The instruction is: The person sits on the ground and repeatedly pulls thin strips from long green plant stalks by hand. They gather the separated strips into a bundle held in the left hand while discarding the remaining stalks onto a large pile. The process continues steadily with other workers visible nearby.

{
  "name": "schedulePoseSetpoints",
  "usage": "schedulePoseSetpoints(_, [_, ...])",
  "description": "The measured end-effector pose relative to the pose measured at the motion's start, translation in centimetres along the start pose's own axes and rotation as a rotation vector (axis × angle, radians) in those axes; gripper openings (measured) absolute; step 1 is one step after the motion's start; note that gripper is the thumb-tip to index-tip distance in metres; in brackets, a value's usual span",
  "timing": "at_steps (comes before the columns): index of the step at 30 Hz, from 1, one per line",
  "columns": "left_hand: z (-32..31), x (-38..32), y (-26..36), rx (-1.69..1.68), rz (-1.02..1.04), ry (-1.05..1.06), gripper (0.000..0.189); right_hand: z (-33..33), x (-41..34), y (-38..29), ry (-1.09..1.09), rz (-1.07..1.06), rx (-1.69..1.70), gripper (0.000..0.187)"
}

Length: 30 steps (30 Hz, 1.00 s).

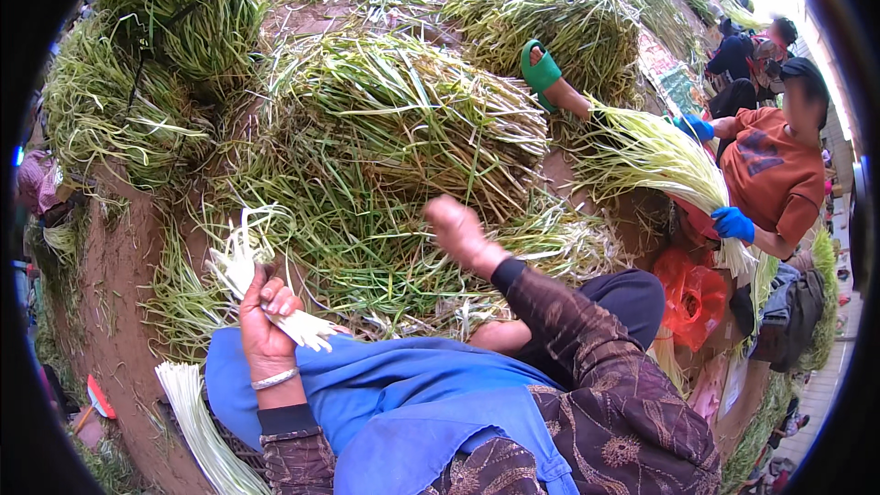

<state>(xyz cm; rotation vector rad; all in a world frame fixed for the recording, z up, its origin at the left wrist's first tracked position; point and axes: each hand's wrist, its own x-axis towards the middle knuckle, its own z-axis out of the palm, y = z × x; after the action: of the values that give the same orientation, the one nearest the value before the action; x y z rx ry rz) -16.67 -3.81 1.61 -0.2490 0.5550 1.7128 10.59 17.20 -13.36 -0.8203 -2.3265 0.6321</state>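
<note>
My left hand [270,313] is closed around a small bunch of pale leafy stalks [237,268], its white cut ends pointing right over my blue apron [385,378]. My right hand [457,230] is blurred by motion above the heap of loose green leaves [371,247] before me; whether it holds anything is unclear. Beyond it lies a large pile of long-leaved greens [412,110], like garlic chives, with the stalk ends to the right. At my lower left, a bundle of trimmed white stalks [199,419] rests on a dark crate [237,447].
To the right, a co-worker with blue gloves [733,224] holds a big sheaf of pale greens [667,158]. A red plastic bag [691,295] lies between us. More heaps [550,14] stand behind. A red and white dustpan-like object [101,397] is on the earthen floor [117,302] at left.
</note>
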Motion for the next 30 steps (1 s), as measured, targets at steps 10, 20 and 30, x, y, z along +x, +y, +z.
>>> schedulePoseSetpoints(10, [0.2, 1.9, -8.2, 0.354, -0.076, 0.271, 0.012, -2.9, 7.9, 6.0, -0.184, 0.546, -0.255, 0.015])
schedulePoseSetpoints(20, [-0.5, 2.4, -13.3, 0.667, -0.064, 0.334, 0.026, -5.0, -4.6, -12.0, -0.371, 0.267, 0.249, 0.018])
schedulePoseSetpoints(30, [-1.6, 0.8, -13.7, 0.696, -0.073, 0.313, 0.025, -3.4, -4.2, -12.5, -0.301, 1.014, 1.233, 0.025])
